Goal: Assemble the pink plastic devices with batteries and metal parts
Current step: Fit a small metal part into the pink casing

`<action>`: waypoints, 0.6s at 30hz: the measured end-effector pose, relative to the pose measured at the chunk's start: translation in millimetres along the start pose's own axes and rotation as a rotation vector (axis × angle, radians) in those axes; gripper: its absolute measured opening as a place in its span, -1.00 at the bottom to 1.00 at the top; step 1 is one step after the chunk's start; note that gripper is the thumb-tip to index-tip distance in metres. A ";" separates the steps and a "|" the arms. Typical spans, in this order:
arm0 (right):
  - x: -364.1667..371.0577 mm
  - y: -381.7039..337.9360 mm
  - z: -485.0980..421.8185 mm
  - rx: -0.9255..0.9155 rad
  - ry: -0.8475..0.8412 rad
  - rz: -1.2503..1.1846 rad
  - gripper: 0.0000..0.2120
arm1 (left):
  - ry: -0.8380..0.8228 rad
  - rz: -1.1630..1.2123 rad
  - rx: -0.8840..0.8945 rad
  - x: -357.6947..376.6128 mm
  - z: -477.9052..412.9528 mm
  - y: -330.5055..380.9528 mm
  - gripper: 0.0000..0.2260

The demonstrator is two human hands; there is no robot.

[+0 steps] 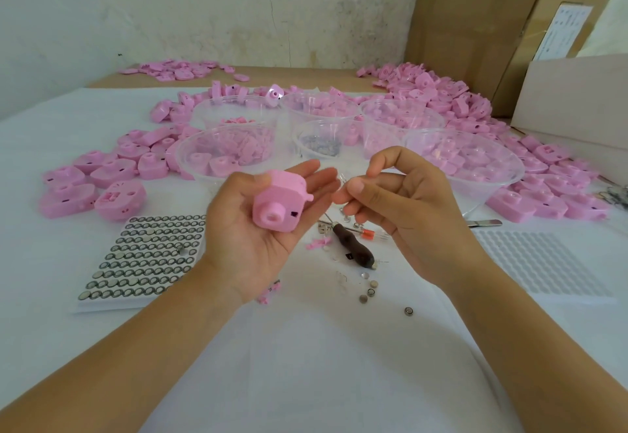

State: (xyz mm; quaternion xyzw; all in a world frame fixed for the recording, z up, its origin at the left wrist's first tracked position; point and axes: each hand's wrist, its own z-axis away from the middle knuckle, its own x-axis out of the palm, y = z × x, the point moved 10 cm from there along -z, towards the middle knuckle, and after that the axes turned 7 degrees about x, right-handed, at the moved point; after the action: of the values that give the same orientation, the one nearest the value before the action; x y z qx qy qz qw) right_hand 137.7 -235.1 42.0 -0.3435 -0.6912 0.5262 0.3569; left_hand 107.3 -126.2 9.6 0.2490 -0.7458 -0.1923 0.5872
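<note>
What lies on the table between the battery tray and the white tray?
Head view: a dark-handled tool, a few loose button cells and small pink bits.

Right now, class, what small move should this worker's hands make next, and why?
Probably bring the right hand across to the pink device held in the left hand. The right hand seems to pinch a small clear part just beside the device, whose round opening faces the camera.
</note>
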 end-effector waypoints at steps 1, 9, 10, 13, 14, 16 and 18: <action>0.1 1.5 -0.2 0.008 0.001 0.006 -0.74 | -0.019 0.052 -0.010 3.2 0.8 1.2 -0.32; 4.8 2.1 -0.1 0.005 -0.041 -0.051 -0.79 | -0.168 0.088 -0.085 20.7 6.4 0.8 -0.30; 4.4 2.3 -0.1 0.006 -0.038 -0.048 -0.79 | -0.171 0.086 -0.090 20.9 7.0 0.1 -0.31; 3.4 3.6 -0.3 0.011 -0.029 -0.040 -0.79 | -0.124 0.032 -0.068 15.3 5.0 -0.1 -0.36; 2.5 3.7 -0.4 0.011 -0.026 -0.034 -0.79 | -0.074 -0.041 -0.035 9.2 2.8 1.6 -0.44; -0.5 2.2 -0.5 0.001 -0.012 -0.011 -0.77 | 0.056 -0.314 0.048 -6.7 0.1 9.0 -0.73; -3.4 -1.3 -0.3 -0.019 0.004 0.001 -0.78 | 0.129 -0.614 0.128 -11.9 1.5 18.2 -0.81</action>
State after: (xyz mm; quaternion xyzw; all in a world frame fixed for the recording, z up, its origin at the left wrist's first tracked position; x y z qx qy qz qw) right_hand 139.6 -238.2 42.9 -0.3483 -0.6953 0.5189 0.3548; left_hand 105.4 -104.5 10.5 0.5106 -0.6077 -0.2969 0.5309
